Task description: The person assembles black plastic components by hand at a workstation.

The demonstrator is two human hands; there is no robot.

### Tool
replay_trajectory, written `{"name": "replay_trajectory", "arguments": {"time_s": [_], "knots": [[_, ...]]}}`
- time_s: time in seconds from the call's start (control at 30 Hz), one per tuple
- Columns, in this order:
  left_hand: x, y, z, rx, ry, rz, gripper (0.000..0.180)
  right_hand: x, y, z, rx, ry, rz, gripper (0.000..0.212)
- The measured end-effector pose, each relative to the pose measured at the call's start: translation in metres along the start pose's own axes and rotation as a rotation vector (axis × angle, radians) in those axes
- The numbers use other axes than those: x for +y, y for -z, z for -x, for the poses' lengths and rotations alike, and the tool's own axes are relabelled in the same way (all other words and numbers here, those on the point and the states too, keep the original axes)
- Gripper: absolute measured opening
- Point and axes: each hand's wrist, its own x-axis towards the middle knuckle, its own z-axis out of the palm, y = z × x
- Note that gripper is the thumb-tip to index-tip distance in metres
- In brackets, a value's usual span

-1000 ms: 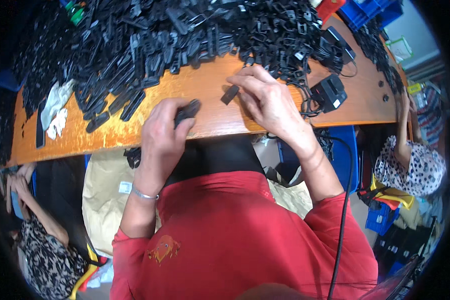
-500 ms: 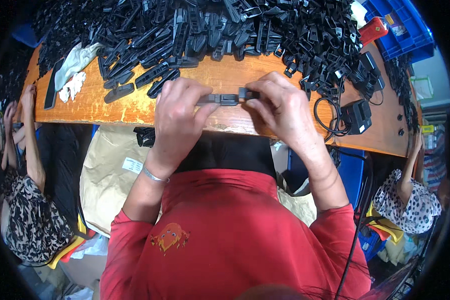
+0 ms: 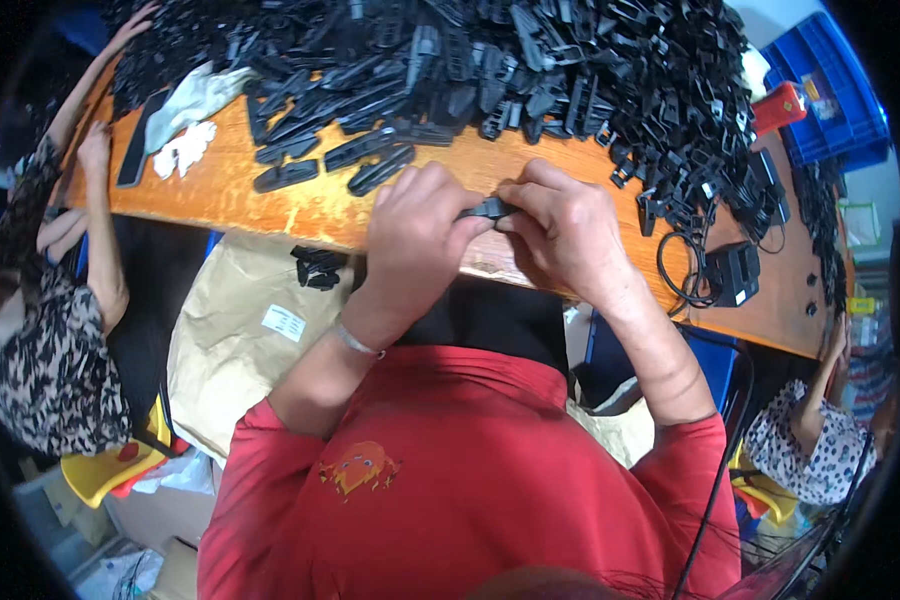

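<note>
Over the table's near edge my hands almost meet. My left hand (image 3: 420, 230) is closed, thumb and fingers pinching a long black plastic part (image 3: 482, 209), most of it hidden in the grip. From the other side my right hand (image 3: 568, 228) pinches a small black plastic piece, largely covered by its fingertips, at the end of the long part. How far the two fit into each other cannot be made out. Beyond my left hand lie loose long black plastic parts (image 3: 381, 170). A heap of small black loop-shaped pieces (image 3: 670, 160) is beyond my right hand.
The wooden table (image 3: 255, 210) carries big heaps of black parts. White gloves (image 3: 195, 108) lie left; a black device (image 3: 732, 272) with a coiled cable, a red object (image 3: 778, 108) and a blue crate (image 3: 830, 95) are right. Co-workers sit at left (image 3: 50, 370) and right (image 3: 815, 440). A brown paper sack (image 3: 230, 350) stands below.
My hands have come closer together, covering more of the black parts between them. The view has shifted, and the left co-worker's arm now reaches farther up toward the heap.
</note>
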Motion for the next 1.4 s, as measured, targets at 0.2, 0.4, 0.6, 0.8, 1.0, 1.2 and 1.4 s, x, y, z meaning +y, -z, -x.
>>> {"name": "replay_trajectory", "arguments": {"time_s": [0.2, 0.4, 0.6, 0.8, 1.0, 1.2, 1.4], "knots": [[-0.001, 0.060, 0.028, -0.141, -0.005, 0.002, 0.017, -0.012, 0.016, 0.026, -0.021, -0.059, -0.005, 0.015], [-0.030, 0.172, 0.067, -0.144, 0.318, -0.198, 0.027, -0.002, 0.073, 0.073, 0.183, -0.554, 0.390, 0.031], [-0.040, 0.103, 0.023, 0.055, 0.169, -0.140, 0.025, 0.022, 0.061, 0.069, 0.086, -0.503, 0.577, 0.030], [-0.054, 0.060, -0.007, 0.116, 0.035, -0.163, 0.016, 0.003, 0.048, 0.035, 0.061, -0.450, 0.378, 0.026], [-0.040, 0.045, -0.011, 0.021, 0.020, -0.146, 0.022, -0.006, 0.023, 0.008, 0.072, -0.329, 0.229, 0.024], [-0.013, 0.033, -0.010, -0.055, 0.000, -0.047, 0.026, -0.003, 0.008, 0.000, 0.054, -0.358, 0.131, 0.028], [-0.007, 0.029, 0.000, -0.125, -0.035, 0.028, 0.027, -0.006, 0.016, 0.005, 0.026, -0.374, 0.201, 0.036]]}}
